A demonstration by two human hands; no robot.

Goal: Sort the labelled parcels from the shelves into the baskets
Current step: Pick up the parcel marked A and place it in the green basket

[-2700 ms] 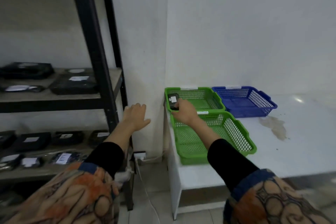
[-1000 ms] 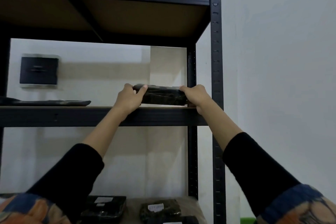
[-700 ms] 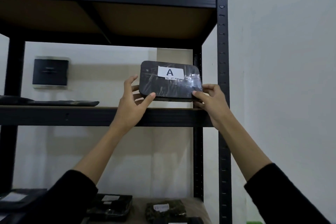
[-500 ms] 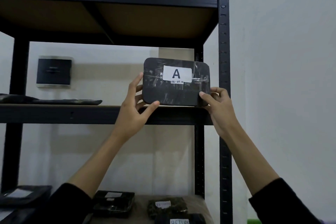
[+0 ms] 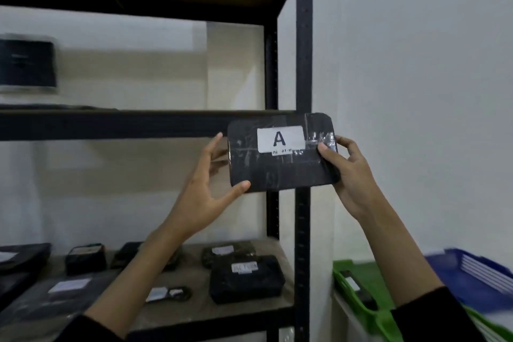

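Note:
I hold a black wrapped parcel (image 5: pixel 280 166) with a white label marked "A" in front of the shelf's right post, label facing me. My left hand (image 5: pixel 206 189) grips its left edge with thumb under the lower corner. My right hand (image 5: pixel 347 175) grips its right edge. A green basket (image 5: pixel 358 302) with a small parcel inside shows at the lower right, and a blue basket (image 5: pixel 472 275) sits beside it.
The black metal shelf unit (image 5: pixel 302 64) stands on the left. Its lower shelf carries several black labelled parcels (image 5: pixel 247 277). A dark box (image 5: pixel 26 64) is mounted on the back wall. A white wall fills the right side.
Both hands lifted the "A" parcel off the upper shelf, turned its label toward me, and carried it down and right past the post. The view dropped, bringing the baskets into sight.

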